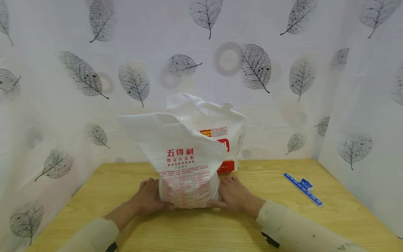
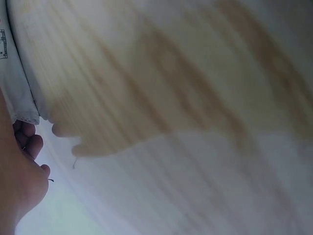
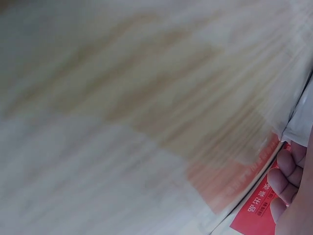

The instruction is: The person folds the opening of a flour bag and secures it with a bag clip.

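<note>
A person seated at a light wooden desk (image 1: 126, 182) held a white flour bag (image 1: 184, 164) upright between both hands near the desk's front middle. The left hand (image 1: 150, 200) pressed against the bag's lower left side, thumb curled onto its printed front; the right hand (image 1: 233, 196) did the same on the lower right side, thumb at the bottom corner. The bag carried red Chinese lettering and panels of small print, and its upper part flared wide and creased. A second white bag (image 1: 217, 129) with red labels stood just behind it, partly hidden. A blue ruler (image 1: 303, 189) lay flat on the desk well to the right. Pale wallpaper (image 1: 78, 77) patterned with grey leaf skeletons enclosed the desk at the back and on both sides. Cream sleeves (image 1: 292, 231) covered the forearms. Both wrist views were heavily blurred, showing little beyond wood grain, bag edges and fingertips (image 3: 288, 171).
</note>
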The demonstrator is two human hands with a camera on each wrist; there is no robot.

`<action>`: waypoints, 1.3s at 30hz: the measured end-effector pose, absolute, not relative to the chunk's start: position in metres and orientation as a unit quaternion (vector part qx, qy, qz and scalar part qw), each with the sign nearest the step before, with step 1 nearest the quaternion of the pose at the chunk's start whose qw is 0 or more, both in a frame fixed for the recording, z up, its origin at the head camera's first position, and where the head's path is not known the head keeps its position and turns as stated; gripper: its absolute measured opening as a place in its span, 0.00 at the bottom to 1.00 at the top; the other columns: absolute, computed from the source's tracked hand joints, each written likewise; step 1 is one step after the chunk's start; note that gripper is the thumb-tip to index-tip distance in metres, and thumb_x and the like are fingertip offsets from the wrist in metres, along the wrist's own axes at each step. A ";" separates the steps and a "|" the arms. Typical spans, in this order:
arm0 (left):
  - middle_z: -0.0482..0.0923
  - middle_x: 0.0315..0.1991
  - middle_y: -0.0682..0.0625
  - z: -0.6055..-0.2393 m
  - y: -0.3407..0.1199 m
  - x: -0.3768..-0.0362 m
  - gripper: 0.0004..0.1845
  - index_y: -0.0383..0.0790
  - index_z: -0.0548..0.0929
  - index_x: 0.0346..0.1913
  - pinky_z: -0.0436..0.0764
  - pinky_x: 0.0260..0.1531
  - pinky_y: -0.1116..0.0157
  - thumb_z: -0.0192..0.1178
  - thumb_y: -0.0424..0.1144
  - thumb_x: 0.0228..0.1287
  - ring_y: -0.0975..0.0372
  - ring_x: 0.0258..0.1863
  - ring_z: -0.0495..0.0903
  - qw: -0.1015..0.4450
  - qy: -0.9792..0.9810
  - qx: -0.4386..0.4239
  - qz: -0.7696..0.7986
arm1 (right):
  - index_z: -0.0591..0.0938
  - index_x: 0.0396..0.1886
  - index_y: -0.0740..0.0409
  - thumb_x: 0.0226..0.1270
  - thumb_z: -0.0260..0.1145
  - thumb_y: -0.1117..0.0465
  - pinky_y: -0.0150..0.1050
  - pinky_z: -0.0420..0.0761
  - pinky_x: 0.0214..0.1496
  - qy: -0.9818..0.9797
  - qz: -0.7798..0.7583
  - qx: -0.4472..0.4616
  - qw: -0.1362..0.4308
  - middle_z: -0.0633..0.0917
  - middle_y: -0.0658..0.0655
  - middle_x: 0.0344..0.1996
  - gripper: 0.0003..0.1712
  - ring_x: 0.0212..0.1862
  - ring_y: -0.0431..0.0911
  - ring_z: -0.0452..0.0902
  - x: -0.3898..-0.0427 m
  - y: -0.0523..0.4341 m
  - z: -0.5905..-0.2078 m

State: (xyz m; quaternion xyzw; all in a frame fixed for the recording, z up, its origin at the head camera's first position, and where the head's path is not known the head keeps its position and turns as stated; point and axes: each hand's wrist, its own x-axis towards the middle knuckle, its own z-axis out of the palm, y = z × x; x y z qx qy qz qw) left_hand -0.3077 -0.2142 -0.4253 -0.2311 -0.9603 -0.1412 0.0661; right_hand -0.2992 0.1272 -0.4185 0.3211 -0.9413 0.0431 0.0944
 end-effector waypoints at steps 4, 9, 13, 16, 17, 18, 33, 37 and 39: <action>0.79 0.54 0.55 -0.426 -0.212 -0.308 0.50 0.52 0.74 0.65 0.64 0.55 0.48 0.64 0.79 0.40 0.62 0.46 0.68 0.064 -0.962 -0.230 -0.134 | 0.77 0.61 0.49 0.66 0.45 0.21 0.48 0.66 0.57 -0.941 0.046 0.321 0.099 0.83 0.48 0.47 0.44 0.49 0.43 0.74 -0.298 0.130 -0.418; 0.79 0.52 0.56 -0.426 -0.208 -0.309 0.48 0.53 0.75 0.62 0.64 0.55 0.49 0.65 0.78 0.39 0.62 0.45 0.67 0.056 -0.963 -0.226 -0.138 | 0.77 0.63 0.47 0.66 0.45 0.21 0.48 0.66 0.57 -0.941 0.047 0.320 0.096 0.83 0.48 0.48 0.43 0.49 0.43 0.74 -0.297 0.133 -0.417; 0.79 0.51 0.56 -0.425 -0.203 -0.309 0.47 0.52 0.76 0.61 0.64 0.55 0.48 0.66 0.77 0.40 0.62 0.45 0.67 0.053 -0.963 -0.225 -0.140 | 0.76 0.64 0.47 0.66 0.45 0.22 0.49 0.67 0.57 -0.942 0.049 0.318 0.092 0.83 0.49 0.50 0.44 0.52 0.46 0.74 -0.297 0.136 -0.417; 0.79 0.50 0.56 -0.424 -0.200 -0.308 0.47 0.52 0.76 0.61 0.64 0.55 0.49 0.66 0.77 0.40 0.62 0.45 0.67 0.055 -0.963 -0.225 -0.137 | 0.78 0.61 0.49 0.66 0.47 0.22 0.48 0.67 0.56 -0.943 0.049 0.316 0.097 0.83 0.50 0.48 0.43 0.51 0.46 0.74 -0.297 0.139 -0.418; 0.79 0.50 0.56 -0.423 -0.199 -0.308 0.47 0.51 0.76 0.61 0.65 0.55 0.49 0.66 0.77 0.40 0.62 0.45 0.67 0.055 -0.963 -0.225 -0.136 | 0.78 0.60 0.49 0.66 0.47 0.22 0.47 0.66 0.55 -0.943 0.048 0.315 0.099 0.83 0.50 0.47 0.43 0.50 0.46 0.73 -0.297 0.140 -0.418; 0.79 0.50 0.56 -0.423 -0.198 -0.308 0.47 0.51 0.76 0.60 0.65 0.54 0.49 0.66 0.76 0.40 0.62 0.45 0.68 0.055 -0.963 -0.225 -0.135 | 0.79 0.60 0.49 0.66 0.47 0.22 0.46 0.66 0.55 -0.943 0.046 0.315 0.100 0.83 0.49 0.46 0.42 0.48 0.45 0.73 -0.297 0.141 -0.418; 0.78 0.48 0.56 -0.422 -0.185 -0.308 0.47 0.50 0.76 0.60 0.65 0.51 0.51 0.63 0.79 0.41 0.62 0.42 0.65 0.053 -0.965 -0.227 -0.122 | 0.82 0.49 0.50 0.67 0.50 0.24 0.43 0.67 0.49 -0.940 0.038 0.314 0.124 0.82 0.47 0.37 0.37 0.41 0.43 0.72 -0.295 0.154 -0.422; 0.77 0.48 0.56 -0.424 -0.182 -0.310 0.48 0.50 0.76 0.60 0.66 0.53 0.50 0.62 0.80 0.41 0.62 0.42 0.65 0.048 -0.965 -0.229 -0.119 | 0.82 0.50 0.51 0.67 0.51 0.25 0.42 0.66 0.47 -0.940 0.038 0.315 0.127 0.81 0.47 0.36 0.37 0.41 0.43 0.72 -0.293 0.158 -0.422; 0.77 0.48 0.56 -0.425 -0.181 -0.311 0.49 0.50 0.75 0.61 0.65 0.53 0.50 0.61 0.81 0.41 0.62 0.42 0.65 0.045 -0.966 -0.228 -0.115 | 0.81 0.52 0.51 0.67 0.50 0.25 0.42 0.66 0.47 -0.940 0.037 0.315 0.128 0.81 0.47 0.36 0.37 0.42 0.43 0.72 -0.293 0.160 -0.422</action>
